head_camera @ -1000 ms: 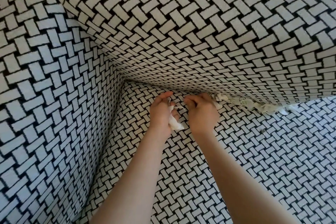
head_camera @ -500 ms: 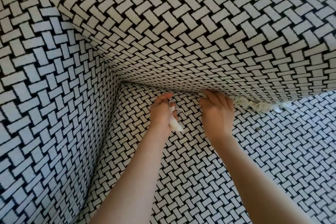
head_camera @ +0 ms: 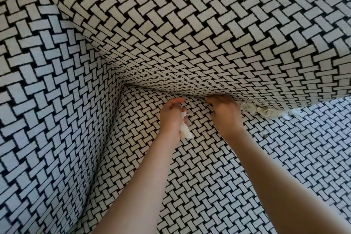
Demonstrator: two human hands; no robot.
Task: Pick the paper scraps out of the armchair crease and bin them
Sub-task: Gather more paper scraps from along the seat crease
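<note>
The right hand (head_camera: 225,114) reaches into the crease (head_camera: 191,95) where the backrest (head_camera: 209,43) meets the seat (head_camera: 209,176). Its fingers are curled and their tips are tucked under the overhanging fabric, so I cannot tell whether it pinches anything. The left hand (head_camera: 171,118) hovers just beside it over the seat, gripping a wad (head_camera: 184,131) of white paper in its curled fingers. More scraps (head_camera: 266,111) lie wedged along the crease just right of the right hand, poking out from under the backrest, and a tiny fleck (head_camera: 264,136) sits apart on the seat. This looks like the picking step, with the left hand used as a store and the binning not yet begun. The next move probably calls for a fingertip pinch on the nearest scrap and a gentle pull outward, since thin paper may tear, then working rightward along the crease. No bin is in view. How deep the scraps run behind the backrest is hidden, the frame cuts off the crease's right end, and the busy black-and-white weave makes small bits hard to spot.
</note>
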